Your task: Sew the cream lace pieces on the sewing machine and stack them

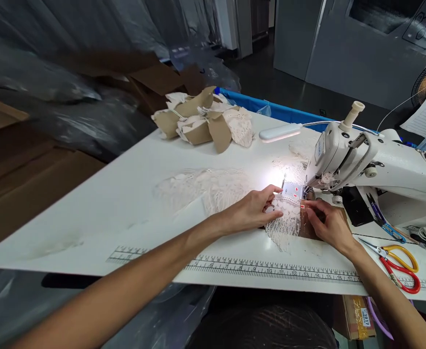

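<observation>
White fringed lace trim (284, 213) lies at the front of the white sewing machine (343, 150), close to its lit needle area. My left hand (258, 208) reaches in from the left, thumb and index finger spread over the lace and the other fingers curled at its edge. On the other side, my right hand (327, 224) has its fingers bent and drawn together at the right edge of the lace. Its fingertips are partly hidden. Between the hands and the machine shows a pale plate (291, 189) with red marks.
More lace (213, 189) spreads left on the white table (125, 194). Lace wound on brown cardboard (201, 121) is heaped at the back. Red-and-yellow-handled scissors (402, 259) and blue snips (385, 218) lie right. A printed ruler (256, 266) runs along the front edge.
</observation>
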`<state>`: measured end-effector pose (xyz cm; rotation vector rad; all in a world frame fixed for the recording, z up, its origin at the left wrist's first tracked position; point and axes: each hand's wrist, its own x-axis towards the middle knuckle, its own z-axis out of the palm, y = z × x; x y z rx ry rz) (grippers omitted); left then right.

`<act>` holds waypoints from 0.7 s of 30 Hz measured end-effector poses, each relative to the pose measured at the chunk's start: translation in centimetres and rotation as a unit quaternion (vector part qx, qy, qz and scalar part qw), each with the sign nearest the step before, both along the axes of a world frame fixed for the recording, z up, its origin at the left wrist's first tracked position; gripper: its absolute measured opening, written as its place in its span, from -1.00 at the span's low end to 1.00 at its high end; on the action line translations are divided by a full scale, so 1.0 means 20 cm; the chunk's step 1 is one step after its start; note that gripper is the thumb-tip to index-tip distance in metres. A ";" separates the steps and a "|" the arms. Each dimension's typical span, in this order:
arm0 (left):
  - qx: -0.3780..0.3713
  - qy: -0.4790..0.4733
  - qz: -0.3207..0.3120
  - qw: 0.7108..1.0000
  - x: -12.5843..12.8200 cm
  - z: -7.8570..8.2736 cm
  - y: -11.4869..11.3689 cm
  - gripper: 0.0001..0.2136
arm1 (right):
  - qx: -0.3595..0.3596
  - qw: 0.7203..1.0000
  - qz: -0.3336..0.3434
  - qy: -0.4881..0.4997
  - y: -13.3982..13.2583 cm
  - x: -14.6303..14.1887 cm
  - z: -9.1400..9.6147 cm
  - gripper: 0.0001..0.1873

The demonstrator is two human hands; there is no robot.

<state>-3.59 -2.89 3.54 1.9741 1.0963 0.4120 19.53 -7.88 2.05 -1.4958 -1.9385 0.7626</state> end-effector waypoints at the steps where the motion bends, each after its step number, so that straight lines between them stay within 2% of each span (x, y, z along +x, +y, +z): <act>1: 0.000 0.000 0.004 1.000 0.00 0.00 0.00 -0.49 | 0.051 0.997 0.024 -0.050 -0.01 0.02 -0.01 -0.67; 4: -0.003 0.001 0.023 1.000 0.00 -0.01 0.00 -0.52 | 0.160 0.965 0.088 -0.186 -0.04 0.04 -0.05 -0.64; 8: -0.008 -0.002 0.050 0.999 0.00 -0.01 0.01 -0.54 | 0.204 0.924 0.105 -0.306 -0.02 0.01 -0.07 -0.65; 12: -0.025 -0.009 0.051 0.998 0.00 -0.02 0.02 -0.48 | 0.216 0.924 0.109 -0.296 0.02 0.02 -0.07 -0.68; 16: -0.016 -0.026 0.066 0.997 0.00 -0.04 0.02 -0.51 | 0.261 0.932 0.087 -0.235 0.03 0.05 -0.13 -0.67; 21: -0.035 -0.057 0.064 0.996 0.00 -0.06 0.02 -0.58 | 0.246 0.945 0.071 -0.205 0.03 0.06 -0.17 -0.63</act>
